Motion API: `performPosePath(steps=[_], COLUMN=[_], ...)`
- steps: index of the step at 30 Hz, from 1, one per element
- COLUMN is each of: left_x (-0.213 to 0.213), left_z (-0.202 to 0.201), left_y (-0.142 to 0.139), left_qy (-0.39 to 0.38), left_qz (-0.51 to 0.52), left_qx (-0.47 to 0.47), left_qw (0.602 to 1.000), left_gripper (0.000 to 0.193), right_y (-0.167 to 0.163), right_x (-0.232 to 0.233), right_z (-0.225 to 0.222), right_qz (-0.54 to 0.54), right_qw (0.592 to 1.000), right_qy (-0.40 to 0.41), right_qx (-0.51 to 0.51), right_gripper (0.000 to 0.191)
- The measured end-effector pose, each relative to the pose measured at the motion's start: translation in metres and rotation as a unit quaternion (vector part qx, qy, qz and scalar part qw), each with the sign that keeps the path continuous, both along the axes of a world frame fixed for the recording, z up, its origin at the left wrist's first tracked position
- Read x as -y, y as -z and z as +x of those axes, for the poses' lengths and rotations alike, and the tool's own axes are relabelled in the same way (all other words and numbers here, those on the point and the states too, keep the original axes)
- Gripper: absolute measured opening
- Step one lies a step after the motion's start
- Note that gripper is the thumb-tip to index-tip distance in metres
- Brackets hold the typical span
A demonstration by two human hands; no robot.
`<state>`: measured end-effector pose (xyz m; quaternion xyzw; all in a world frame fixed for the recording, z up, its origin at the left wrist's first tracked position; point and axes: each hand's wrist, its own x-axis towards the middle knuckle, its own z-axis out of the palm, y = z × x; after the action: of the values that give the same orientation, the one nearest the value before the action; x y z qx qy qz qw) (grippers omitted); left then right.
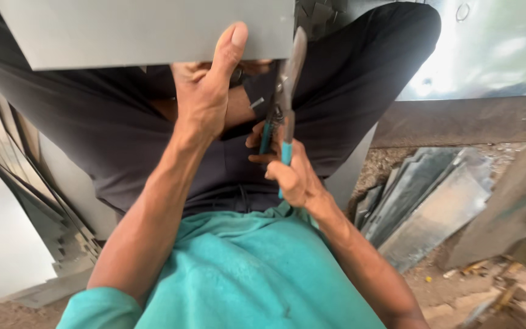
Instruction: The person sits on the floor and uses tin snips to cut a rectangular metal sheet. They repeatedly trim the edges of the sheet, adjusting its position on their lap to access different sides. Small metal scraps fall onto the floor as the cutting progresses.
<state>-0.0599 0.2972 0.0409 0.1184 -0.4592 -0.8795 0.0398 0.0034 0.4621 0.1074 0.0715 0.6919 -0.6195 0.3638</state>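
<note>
My left hand (205, 91) grips the lower edge of a flat grey metal sheet (141, 30) held over my lap, thumb pressed on its upper face. My right hand (290, 170) is closed around the teal handles of a pair of tin snips (284, 91). The snips' grey blades point up and away, meeting the sheet's right edge just right of my left thumb. My dark trousers and teal shirt fill the space below the sheet.
A stack of cut grey metal sheets (44, 207) leans at my left. More sheet offcuts (427, 201) lie piled on the dirt floor at right. A large shiny metal sheet (494, 49) lies at the top right. Scraps litter the ground at bottom right.
</note>
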Motion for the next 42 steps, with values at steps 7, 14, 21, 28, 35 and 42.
performPosePath(steps=[7,14,21,28,35,42], left_x=[-0.008,-0.011,0.005,-0.012,-0.032,0.044], left_z=[-0.002,-0.003,-0.013,-0.016,-0.001,0.002], left_y=[0.02,0.023,-0.011,-0.045,0.021,-0.053], left_qy=[-0.015,-0.018,-0.019,-0.237,-0.194,-0.057], left_qz=[-0.099,-0.083,-0.034,-0.036,-0.188,0.049], left_qx=[0.047,0.017,0.032,0.095,0.056,0.029], left_qw=[0.994,0.996,0.999,0.966,0.961,0.997], left_gripper=[0.018,0.016,0.013,0.013,0.028,0.017], right_y=[0.011,0.015,0.025,0.003,0.023,0.028], right_x=[0.006,0.005,0.012,-0.039,-0.036,-0.046], right_z=[-0.004,-0.005,-0.014,-0.028,0.021,0.025], right_qz=[0.042,0.093,0.138,0.312,0.168,0.043], right_qw=[0.999,0.995,0.983,0.9,0.982,0.992], right_qy=[0.019,0.029,-0.001,-0.158,0.004,0.077], right_qx=[-0.014,0.008,-0.12,-0.26,-0.082,-0.092], right_gripper=[0.068,0.057,0.031,0.019,0.018,0.033])
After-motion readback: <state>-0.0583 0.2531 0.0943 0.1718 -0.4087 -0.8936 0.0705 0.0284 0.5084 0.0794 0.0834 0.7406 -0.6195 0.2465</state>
